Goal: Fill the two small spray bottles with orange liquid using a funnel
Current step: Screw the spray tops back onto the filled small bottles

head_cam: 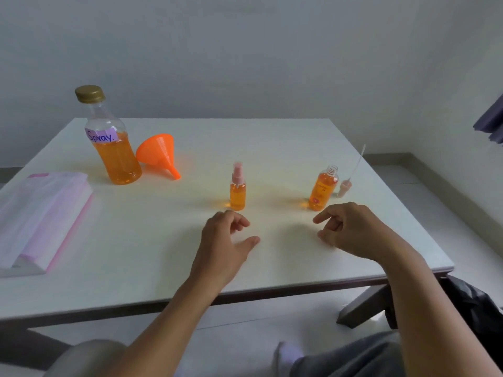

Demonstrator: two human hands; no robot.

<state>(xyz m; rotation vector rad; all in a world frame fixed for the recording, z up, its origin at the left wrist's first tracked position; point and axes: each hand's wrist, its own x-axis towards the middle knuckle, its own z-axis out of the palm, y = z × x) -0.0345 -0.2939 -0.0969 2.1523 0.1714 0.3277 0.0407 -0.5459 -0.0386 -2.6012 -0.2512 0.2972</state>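
Observation:
Two small spray bottles stand mid-table, both holding orange liquid. The left spray bottle (238,191) wears its pink pump top. The right spray bottle (322,191) has a bare threaded neck, and its pink pump with a long tube (346,185) stands just right of it. A large bottle labelled "Spray" (113,144) with a gold cap holds orange liquid at the back left. An orange funnel (160,155) lies on its side beside it. My left hand (227,242) hovers just in front of the left bottle, fingers loosely curled, holding nothing. My right hand (351,231) hovers in front of the right bottle, likewise holding nothing.
A pink and white tissue pack (40,216) lies at the table's left edge. The white table (272,148) ends close to my body. A dark bag (473,303) sits at the right near the table leg. My knees show below the edge.

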